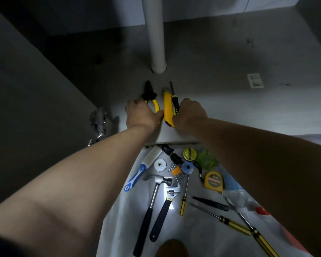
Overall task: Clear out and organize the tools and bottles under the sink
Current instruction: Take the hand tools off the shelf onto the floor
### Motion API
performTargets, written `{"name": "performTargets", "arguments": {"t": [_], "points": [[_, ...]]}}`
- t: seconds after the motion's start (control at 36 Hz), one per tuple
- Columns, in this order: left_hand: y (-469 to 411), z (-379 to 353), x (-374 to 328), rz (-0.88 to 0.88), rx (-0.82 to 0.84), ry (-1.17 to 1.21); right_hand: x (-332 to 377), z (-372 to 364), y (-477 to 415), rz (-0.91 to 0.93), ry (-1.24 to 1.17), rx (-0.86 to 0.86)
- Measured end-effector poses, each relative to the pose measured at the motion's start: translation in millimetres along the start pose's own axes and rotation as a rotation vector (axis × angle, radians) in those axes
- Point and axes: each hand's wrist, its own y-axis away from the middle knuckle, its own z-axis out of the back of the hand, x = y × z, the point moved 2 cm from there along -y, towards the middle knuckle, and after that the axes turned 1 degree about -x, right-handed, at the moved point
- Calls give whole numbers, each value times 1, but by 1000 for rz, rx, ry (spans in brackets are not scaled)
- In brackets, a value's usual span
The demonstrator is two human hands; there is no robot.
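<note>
Both my arms reach into the cabinet under the sink. My left hand lies over the yellow handles of black-headed pliers on the cabinet floor. My right hand rests on a yellow-and-black screwdriver, beside a yellow utility knife that lies between the two hands. All three tools point toward the white drain pipe. Whether either hand grips its tool is hidden by the fingers.
On the floor in front of the cabinet lie a hammer, an adjustable wrench, a tape measure, a brush, tape rolls and several screwdrivers. A metal hinge sticks out on the left wall.
</note>
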Motion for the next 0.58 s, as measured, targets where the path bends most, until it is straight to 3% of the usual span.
{"name": "performTargets", "arguments": {"t": [0.08,0.31,0.44,0.58], "points": [[-4,-1,-2,25,8,1,-1,3,-1,21,-12,-27],[27,6,5,62,-77,291,-5,23,18,143,-172,-125],[109,7,28,-3,-126,513,-12,16,65,236,-270,-148],[206,-12,77,-62,-27,448,-39,-18,124,316,-249,-67]]}}
